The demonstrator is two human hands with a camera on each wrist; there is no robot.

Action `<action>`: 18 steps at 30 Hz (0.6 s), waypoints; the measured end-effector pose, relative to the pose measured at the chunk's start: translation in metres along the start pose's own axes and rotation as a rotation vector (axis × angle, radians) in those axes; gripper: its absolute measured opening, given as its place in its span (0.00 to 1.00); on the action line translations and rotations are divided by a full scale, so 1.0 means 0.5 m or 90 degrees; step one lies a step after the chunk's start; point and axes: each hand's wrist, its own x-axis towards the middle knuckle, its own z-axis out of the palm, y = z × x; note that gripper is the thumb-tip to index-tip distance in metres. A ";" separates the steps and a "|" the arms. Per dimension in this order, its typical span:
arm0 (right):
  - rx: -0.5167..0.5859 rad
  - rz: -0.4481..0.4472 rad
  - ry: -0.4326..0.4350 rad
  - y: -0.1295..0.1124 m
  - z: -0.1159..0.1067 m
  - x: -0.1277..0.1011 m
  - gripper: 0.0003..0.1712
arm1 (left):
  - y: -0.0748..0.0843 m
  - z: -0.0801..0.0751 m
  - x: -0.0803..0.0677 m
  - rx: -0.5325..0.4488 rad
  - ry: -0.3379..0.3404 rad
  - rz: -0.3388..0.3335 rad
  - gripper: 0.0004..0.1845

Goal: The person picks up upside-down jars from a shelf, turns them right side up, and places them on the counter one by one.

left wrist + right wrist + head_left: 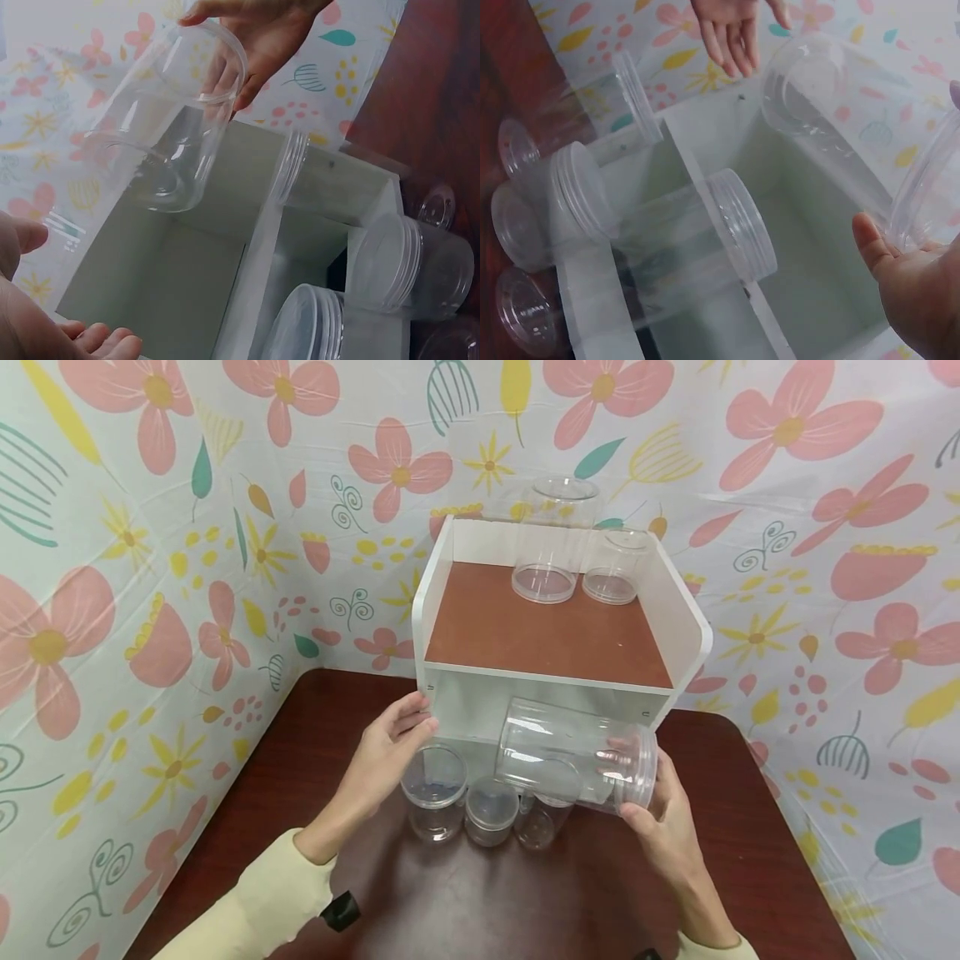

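Note:
My right hand (667,827) grips a large clear plastic jar (555,747) by its rimmed end. The jar lies tilted on its side in the air, before the lower opening of a white shelf unit (551,677). My left hand (378,756) is held out beside the unit's left front edge, fingers loosely bent and holding nothing; in the left wrist view its fingers (112,341) are apart from the jar. On the table below stand a lidded clear jar (435,814), a small lidded jar (491,814) and another clear jar (542,827), partly behind the held one.
On the unit's brown upper board (547,643) stand a tall clear jar (551,547) and a shorter one (613,568) at the back right. White side walls flank that board. A dark red table (465,910) lies underneath, with a flower-printed cloth (247,527) behind.

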 end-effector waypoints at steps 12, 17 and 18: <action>0.026 -0.045 0.025 -0.024 -0.028 0.007 0.43 | -0.005 -0.011 0.031 0.090 0.085 0.056 0.30; 0.073 -0.058 0.028 -0.031 -0.042 0.007 0.42 | -0.014 -0.008 0.050 0.101 0.090 0.048 0.31; 0.086 -0.062 0.025 -0.033 -0.045 0.008 0.41 | -0.016 -0.007 0.054 0.102 0.091 0.045 0.31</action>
